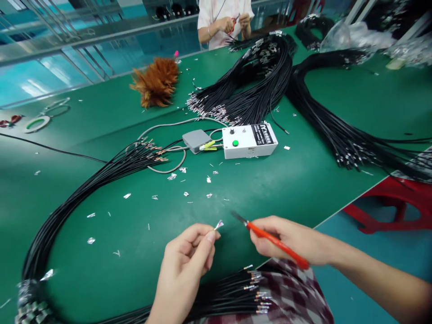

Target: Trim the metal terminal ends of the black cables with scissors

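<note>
My left hand [189,261] pinches a cable end [219,225] whose silvery foil tip sticks out past the fingertips. To the right, my right hand [283,236] is wrapped round red-handled snips [276,243], their dark blades pointing left, a short way from the foil tip. Under and beside my left hand, a bundle of black cables [229,297] with bare metallic ends runs along the table edge and my lap. Another black bundle [77,193] curves round on the left, its copper ends fanned out near the middle of the table.
On the green table [286,189] are a white box [249,148] with a green button, a grey pad [196,140], brown feathers [157,83], cable piles [253,85] and foil scraps. Across it, a person [226,27] holds a red-handled tool. A red stool [398,204] stands right.
</note>
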`<state>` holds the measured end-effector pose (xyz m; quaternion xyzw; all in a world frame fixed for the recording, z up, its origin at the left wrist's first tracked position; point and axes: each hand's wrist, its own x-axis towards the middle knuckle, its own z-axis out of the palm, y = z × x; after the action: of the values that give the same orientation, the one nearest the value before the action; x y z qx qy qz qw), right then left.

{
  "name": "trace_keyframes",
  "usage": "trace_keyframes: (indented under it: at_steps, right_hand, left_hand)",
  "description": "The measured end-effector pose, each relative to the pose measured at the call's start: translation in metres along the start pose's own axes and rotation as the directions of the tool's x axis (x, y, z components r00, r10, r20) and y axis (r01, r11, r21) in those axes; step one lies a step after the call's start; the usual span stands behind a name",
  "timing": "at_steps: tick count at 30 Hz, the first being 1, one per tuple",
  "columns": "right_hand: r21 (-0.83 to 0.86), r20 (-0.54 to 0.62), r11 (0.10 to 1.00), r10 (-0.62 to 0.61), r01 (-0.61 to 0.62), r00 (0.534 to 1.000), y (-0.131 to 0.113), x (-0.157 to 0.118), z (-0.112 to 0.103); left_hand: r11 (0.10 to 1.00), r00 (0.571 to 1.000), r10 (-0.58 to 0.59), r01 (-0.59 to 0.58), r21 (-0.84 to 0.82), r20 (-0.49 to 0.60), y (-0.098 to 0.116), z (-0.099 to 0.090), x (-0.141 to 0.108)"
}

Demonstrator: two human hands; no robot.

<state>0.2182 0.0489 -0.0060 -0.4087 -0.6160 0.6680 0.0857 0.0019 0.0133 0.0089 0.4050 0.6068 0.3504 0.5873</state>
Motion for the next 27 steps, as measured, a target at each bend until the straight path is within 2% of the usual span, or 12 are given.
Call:
trace_keyframes:
  at_steps: [2,4,5,8,12,14,16,18,19,21,23,27]
  right_hand:
    - [0.074,-0.129,0.995,-0.053,0.063,0.990,-0.006,0.001,-0.003]
    - [0.052,-0.253,0.989,-0.121,0.138,0.960,-0.013,0.004,-0.004]
    - [0.019,-0.278,0.986,-0.153,0.164,0.948,-0.017,0.006,-0.004]
    - [-0.143,-0.249,0.964,-0.255,0.225,0.934,-0.026,0.009,-0.003]
    - [-0.438,-0.187,0.834,-0.449,0.334,0.874,-0.033,0.010,-0.005]
    - [-0.477,-0.180,0.810,-0.471,0.342,0.864,-0.034,0.010,-0.005]
    - [-0.384,-0.246,0.882,-0.384,0.274,0.890,-0.032,0.009,-0.004]
    - [-0.151,-0.333,0.969,-0.235,0.194,0.913,-0.028,0.011,0.000]
    - [-0.005,-0.356,0.985,-0.163,0.172,0.920,-0.024,0.013,0.003]
    - [0.257,-0.364,0.949,-0.079,0.181,0.928,-0.017,0.019,0.010]
    - [0.448,-0.365,0.868,-0.039,0.212,0.930,-0.011,0.026,0.019]
    - [0.648,-0.378,0.718,0.016,0.252,0.926,-0.005,0.036,0.031]
  left_hand:
    - [0.999,0.992,-0.028,0.026,0.020,0.122,0.001,-0.001,0.001]
    - [0.998,0.979,-0.037,0.027,0.051,0.200,0.002,0.000,0.001]
    - [0.997,0.974,-0.041,0.027,0.068,0.223,0.002,0.001,0.000]
    - [0.992,0.956,-0.067,0.032,0.125,0.285,0.001,0.004,0.000]
    - [0.989,0.943,-0.104,0.066,0.130,0.317,-0.003,0.005,0.003]
    - [0.992,0.947,-0.101,0.071,0.107,0.305,-0.004,0.004,0.005]
    - [0.994,0.965,-0.065,0.041,0.099,0.253,-0.003,0.005,0.005]
    - [0.994,0.984,-0.013,-0.006,0.105,0.178,0.000,0.007,0.003]
    - [0.994,0.990,0.014,-0.029,0.105,0.143,0.001,0.008,0.001]
    - [0.993,0.994,0.062,-0.071,0.096,0.087,0.001,0.011,-0.001]
    - [0.989,0.993,0.101,-0.107,0.098,0.062,-0.002,0.013,-0.003]
    - [0.968,0.980,0.187,-0.196,0.154,0.068,-0.010,0.011,-0.002]
